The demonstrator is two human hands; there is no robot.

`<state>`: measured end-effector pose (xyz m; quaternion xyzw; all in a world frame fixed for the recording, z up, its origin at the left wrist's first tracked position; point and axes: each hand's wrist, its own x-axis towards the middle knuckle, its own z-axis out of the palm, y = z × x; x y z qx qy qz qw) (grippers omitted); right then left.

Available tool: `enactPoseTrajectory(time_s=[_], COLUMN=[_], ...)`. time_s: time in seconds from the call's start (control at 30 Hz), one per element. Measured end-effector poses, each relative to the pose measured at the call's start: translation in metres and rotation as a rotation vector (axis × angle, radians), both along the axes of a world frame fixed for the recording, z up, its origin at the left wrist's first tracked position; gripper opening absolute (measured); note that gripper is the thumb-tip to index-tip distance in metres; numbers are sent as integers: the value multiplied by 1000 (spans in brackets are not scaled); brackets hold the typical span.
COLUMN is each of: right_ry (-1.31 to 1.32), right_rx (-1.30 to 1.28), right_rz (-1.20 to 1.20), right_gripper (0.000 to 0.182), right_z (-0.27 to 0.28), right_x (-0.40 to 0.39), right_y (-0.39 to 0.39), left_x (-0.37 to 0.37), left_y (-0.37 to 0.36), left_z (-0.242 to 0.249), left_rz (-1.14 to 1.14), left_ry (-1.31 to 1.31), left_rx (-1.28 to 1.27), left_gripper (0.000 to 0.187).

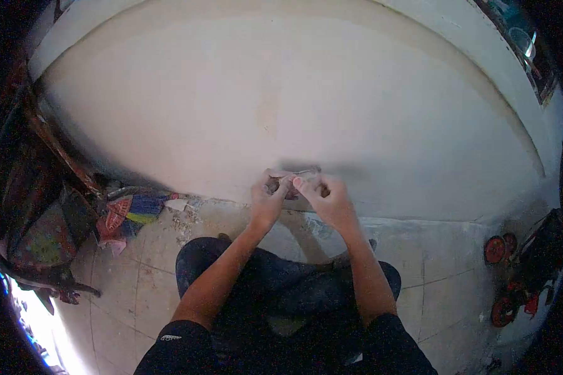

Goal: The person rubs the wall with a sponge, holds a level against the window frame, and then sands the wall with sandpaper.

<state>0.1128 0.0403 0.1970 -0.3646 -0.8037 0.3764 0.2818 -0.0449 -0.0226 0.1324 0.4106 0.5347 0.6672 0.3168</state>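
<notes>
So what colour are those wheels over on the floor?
Red-orange, with dark tyres: the wheels by the wall, seen in the head view.

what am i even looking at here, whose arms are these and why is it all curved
There is no machine here. The one picture comes from a camera worn on a person's head, looking forward and down; its wide lens bends the pale wall. The left hand and right hand meet close to that wall, pinching a small dark object too small and blurred to identify. Below are the person's dark-clothed legs on a tiled floor. Colourful cloth lies left; a red-wheeled item sits right.
</notes>
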Motion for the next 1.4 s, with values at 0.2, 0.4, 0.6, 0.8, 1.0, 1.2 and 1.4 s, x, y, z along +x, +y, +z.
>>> enactPoseTrajectory(time_s=[0.2, 0.4, 0.6, 0.8, 1.0, 1.2, 1.4], right_ry=[402, 583, 686, 193, 340, 925, 538], right_rx=[-660, -906, 399, 417, 18, 140, -42], right_rz=[-73, 0, -431, -567, -25, -472, -94], right_gripper=[35, 29, 25, 31, 33, 35, 33], right_z=[-5, 8, 51, 102, 78, 65, 70], right_x=[-6, -7, 33, 67, 32, 43, 50], right_y=[3, -7, 31, 66, 51, 66, 56], left_x=[3, 2, 6, 1, 7, 3, 8], left_y=[-9, -8, -7, 11, 26, 22, 31], left_z=[3, -3, 8, -66, -117, -115, -152], left_rz=[-2, -76, -179, -409, -769, -750, -805], left_ry=[194, 145, 107, 942, 1022, 1123, 1255], left_rx=[39, 283, -5, -155, -365, -403, -556], left_gripper=[19, 24, 42, 41, 45, 46, 47])
